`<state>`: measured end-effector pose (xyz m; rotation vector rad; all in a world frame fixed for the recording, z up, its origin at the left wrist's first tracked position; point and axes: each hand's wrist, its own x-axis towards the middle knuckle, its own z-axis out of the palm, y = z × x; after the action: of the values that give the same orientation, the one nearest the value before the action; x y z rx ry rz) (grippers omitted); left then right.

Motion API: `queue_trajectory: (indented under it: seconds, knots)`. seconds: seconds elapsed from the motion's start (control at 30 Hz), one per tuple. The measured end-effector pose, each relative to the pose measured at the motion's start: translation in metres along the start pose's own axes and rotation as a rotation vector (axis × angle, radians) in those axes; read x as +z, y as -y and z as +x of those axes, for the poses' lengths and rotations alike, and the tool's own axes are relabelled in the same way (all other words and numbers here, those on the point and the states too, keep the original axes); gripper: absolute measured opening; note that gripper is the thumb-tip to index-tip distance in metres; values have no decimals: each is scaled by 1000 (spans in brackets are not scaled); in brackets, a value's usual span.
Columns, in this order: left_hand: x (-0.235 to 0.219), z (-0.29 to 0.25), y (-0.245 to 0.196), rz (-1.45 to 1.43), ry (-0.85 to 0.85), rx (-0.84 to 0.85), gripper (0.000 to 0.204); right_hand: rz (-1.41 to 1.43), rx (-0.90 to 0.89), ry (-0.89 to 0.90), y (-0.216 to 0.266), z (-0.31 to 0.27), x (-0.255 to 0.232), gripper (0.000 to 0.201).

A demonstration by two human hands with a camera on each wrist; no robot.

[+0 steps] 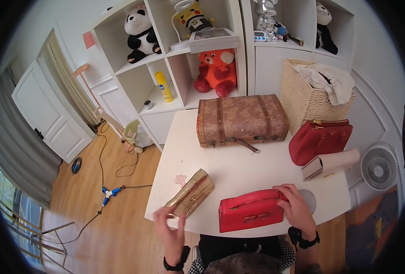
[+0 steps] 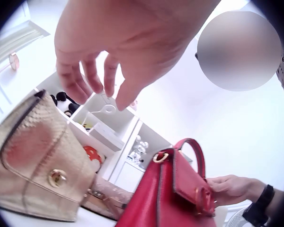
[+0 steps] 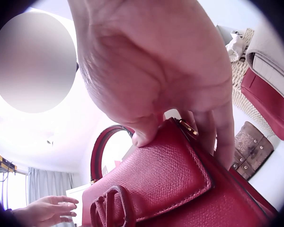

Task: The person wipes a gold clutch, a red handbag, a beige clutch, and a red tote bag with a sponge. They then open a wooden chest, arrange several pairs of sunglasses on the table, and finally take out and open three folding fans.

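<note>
A red handbag (image 1: 234, 218) with a top handle and a metal emblem on its flap stands near the table's front edge. My right hand (image 1: 298, 209) grips its right end; in the right wrist view the thumb presses on the flap (image 3: 151, 175) and the other fingers reach behind. To the left, a gold clutch bag (image 1: 195, 192) with a round clasp stands at a slant. Beside its near end hovers my left hand (image 1: 169, 233), fingers loosely bent; the left wrist view shows that hand above the clutch with nothing in its grasp.
A brown patterned suitcase (image 1: 243, 119) lies at the table's back. On the right stand a darker red handbag (image 1: 314, 144) and a pale pink bag (image 1: 337, 162), with a woven basket (image 1: 298, 98) behind. A white fan (image 1: 379, 166) is beyond the table (image 1: 211, 162).
</note>
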<state>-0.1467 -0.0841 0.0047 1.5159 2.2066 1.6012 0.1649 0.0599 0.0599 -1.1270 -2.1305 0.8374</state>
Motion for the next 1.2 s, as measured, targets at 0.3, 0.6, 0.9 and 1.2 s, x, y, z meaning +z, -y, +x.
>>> queue_trajectory:
  seconds: [0.3,0.6,0.9,1.2]
  knots:
    - [-13,29,53,185,289,-220,52,4,3,-24,-2,-2,2,35]
    - [11,89,79,273,299,-144,40,30,-34,-37,-3,-7,2,36]
    - [36,115,82,294,266,-300,54,52,-19,-38,-5,-9,3,36]
    - [31,50,-20,-204,708,54,84,88,-77,-81,-14,-4,11,36]
